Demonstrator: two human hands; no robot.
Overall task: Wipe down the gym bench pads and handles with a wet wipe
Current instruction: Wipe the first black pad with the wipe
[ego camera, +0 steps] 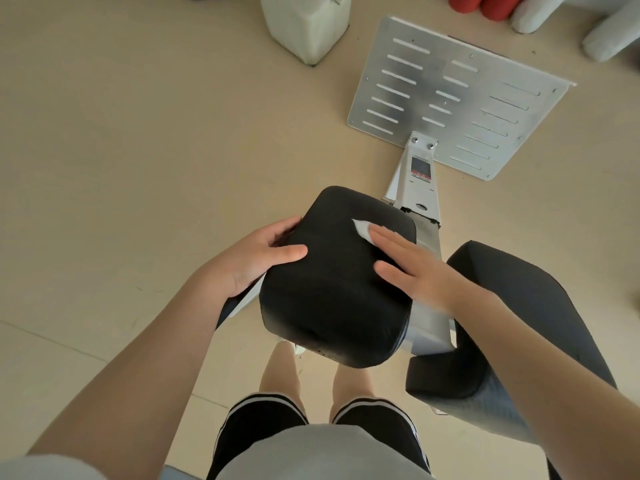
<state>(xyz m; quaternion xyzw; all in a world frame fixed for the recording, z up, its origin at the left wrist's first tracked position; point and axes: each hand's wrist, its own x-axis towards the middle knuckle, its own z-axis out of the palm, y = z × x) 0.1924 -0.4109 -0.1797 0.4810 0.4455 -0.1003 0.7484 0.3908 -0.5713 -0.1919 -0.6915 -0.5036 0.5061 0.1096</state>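
A black square bench pad (332,289) sits in the middle of the view on a white metal frame (420,192). My left hand (258,256) grips the pad's left edge, thumb on top and fingers curled round the side. My right hand (412,268) lies flat on the pad's upper right part, fingers straight, pressing a white wet wipe (362,229) that shows only past the fingertips. A second black pad (512,327), longer and textured, lies to the right, partly under my right forearm.
A slotted grey metal footplate (457,95) is fixed at the far end of the frame. A white bag or container (304,22) stands on the beige floor behind it. Red and white rolls (491,5) lie at the top right. My legs stand below the pad.
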